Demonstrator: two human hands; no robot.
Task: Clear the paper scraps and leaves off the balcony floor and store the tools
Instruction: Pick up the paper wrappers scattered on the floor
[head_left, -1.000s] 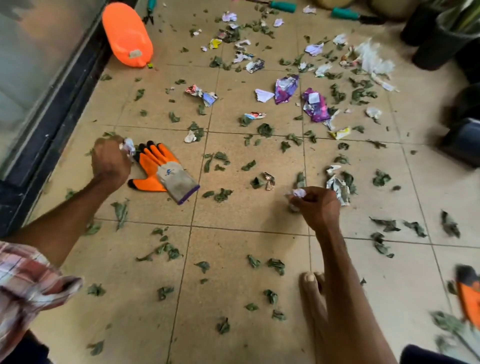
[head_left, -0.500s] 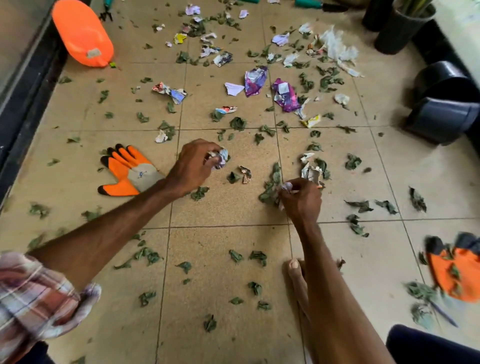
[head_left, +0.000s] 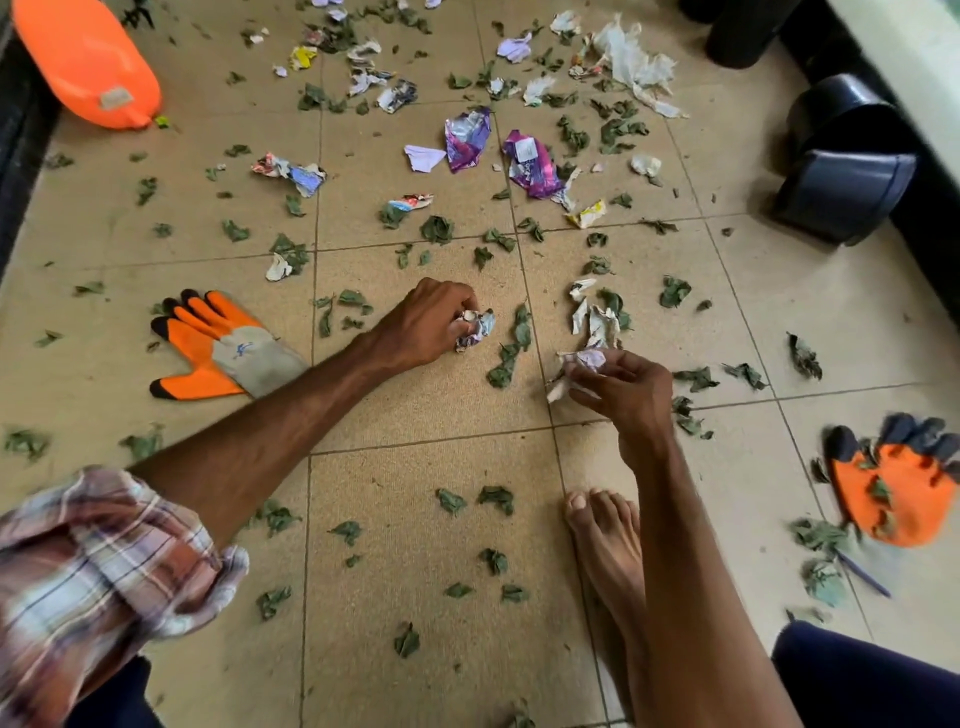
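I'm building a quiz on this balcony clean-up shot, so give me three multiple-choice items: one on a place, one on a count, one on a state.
1. Where does the orange container lie?
A. far left of the floor
B. beside the bare foot
C. on the black pots

2. How many orange work gloves are in view?
A. one
B. two
C. four

3. What is the left hand doing?
A. lying flat and empty
B. wearing a glove
C. closed on a crumpled paper scrap

Answers:
1. A, it lies at the top left corner by the dark door frame.
2. B, one glove lies left of the forearm, the other glove at the right edge.
3. C, the fingers pinch the paper scrap.
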